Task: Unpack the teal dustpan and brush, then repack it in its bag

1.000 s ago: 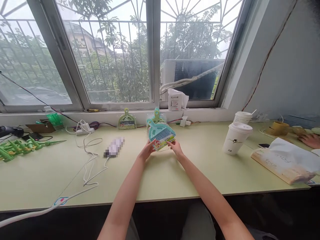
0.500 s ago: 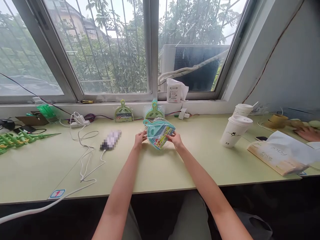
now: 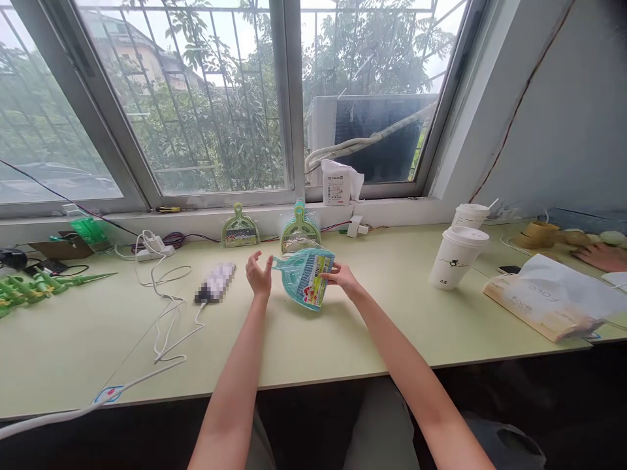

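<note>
A teal mini dustpan-and-brush set (image 3: 304,277) in clear wrap with a colourful label is tilted on its edge above the pale green desk (image 3: 343,333). My right hand (image 3: 341,277) grips its right side. My left hand (image 3: 258,274) hovers just left of the handle with fingers spread and holds nothing. Two green packaged dustpan sets lean at the windowsill: one (image 3: 240,230) to the left, one (image 3: 298,228) right behind the teal set.
A blurred device (image 3: 214,283) with white cables (image 3: 164,307) lies left of my hands. Green plastic pieces (image 3: 29,287) sit far left. Two paper cups (image 3: 455,258) and a paper bag (image 3: 548,303) stand right. Another person's hand (image 3: 600,256) rests far right.
The teal set has turned from lying flat to standing on its edge. My left hand has let go of it and opened; my right hand keeps its hold.
</note>
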### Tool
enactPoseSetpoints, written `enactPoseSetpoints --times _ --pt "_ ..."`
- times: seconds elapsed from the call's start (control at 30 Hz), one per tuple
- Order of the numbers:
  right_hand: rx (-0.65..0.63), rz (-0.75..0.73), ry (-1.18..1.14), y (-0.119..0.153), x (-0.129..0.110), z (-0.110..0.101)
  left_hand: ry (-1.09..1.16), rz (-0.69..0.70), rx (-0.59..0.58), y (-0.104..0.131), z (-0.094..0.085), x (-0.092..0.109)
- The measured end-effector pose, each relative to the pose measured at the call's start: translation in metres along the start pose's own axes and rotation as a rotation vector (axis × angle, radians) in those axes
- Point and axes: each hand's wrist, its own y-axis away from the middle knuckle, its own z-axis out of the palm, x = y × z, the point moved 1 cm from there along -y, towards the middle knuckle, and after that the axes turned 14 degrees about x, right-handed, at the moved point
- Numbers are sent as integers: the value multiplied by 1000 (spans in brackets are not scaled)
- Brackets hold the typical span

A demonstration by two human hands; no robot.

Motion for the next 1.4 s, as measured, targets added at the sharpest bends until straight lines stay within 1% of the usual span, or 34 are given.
enactPoseSetpoints --times 0.03,0.1,0.13,0.17,0.2,0.3,0.4,0.43,0.47,0.57,0.6,0.63,0.7,0.77,0.8,0.87,0.93,1.0,1.03,1.1,1.13,1.17,1.2,1.23,1.27,1.3,1.33,1.4 --pt "-48 -4 42 1 -3 -2 -16 57 -117 0 1 5" --pt "-149 -9 116 5 -9 -4 -15 89 -392 1 4 12" --pt "-186 -9 144 6 -11 -5 -3 83 -481 1 5 14" --pt "-206 -8 162 7 -13 -5 17 69 -513 0 5 15" --pt "-209 -8 171 7 -15 -6 44 47 -497 -2 4 14" --pt "-178 -17 163 6 -17 -10 124 -72 -383 -8 0 8" --pt "-169 -17 154 5 -17 -14 132 -144 -331 -10 -5 4" --pt "-165 -15 155 5 -16 -15 146 -154 -336 -10 -5 4" --pt "-157 -14 156 5 -16 -16 177 -175 -367 -9 -6 4" --pt "-134 -20 155 6 -16 -16 285 -293 -532 -3 -4 7" --pt "-135 -19 156 7 -16 -16 299 -322 -554 -1 -3 6" --pt "-142 -17 157 7 -15 -16 301 -335 -545 0 -2 5" --pt "-161 -11 158 5 -14 -16 287 -331 -456 -1 -1 -1" --pt "-157 -11 156 2 -13 -19 251 -341 -304 -6 -2 -10" --pt "-135 -13 150 -1 -12 -21 216 -357 -207 -9 -3 -16" --pt "-50 -12 109 -6 -10 -26 118 -391 38 -18 -10 -27" --pt "73 -5 30 -12 -8 -32 -10 -366 275 -24 -20 -34" --pt "189 4 -48 -17 -5 -36 -155 -260 455 -26 -29 -33" --pt "235 7 -79 -19 -4 -38 -219 -185 512 -25 -33 -29" --pt "303 9 -122 -21 -2 -40 -302 -30 561 -19 -36 -17" --pt "319 11 -137 -22 -1 -40 -312 39 555 -14 -35 -9" --pt "328 15 -148 -22 0 -40 -301 100 526 -8 -33 -1" --pt "329 22 -158 -22 1 -40 -268 146 469 -2 -29 7" --pt "323 32 -166 -21 2 -39 -207 169 380 5 -23 13" --pt "314 46 -173 -20 3 -37 -115 163 257 13 -15 19" --pt "305 61 -180 -19 4 -35 -3 120 106 20 -6 22" --pt "297 72 -187 -18 5 -33 112 30 -61 28 3 24" --pt "273 79 -193 -17 7 -28 255 -254 -368 44 21 22"
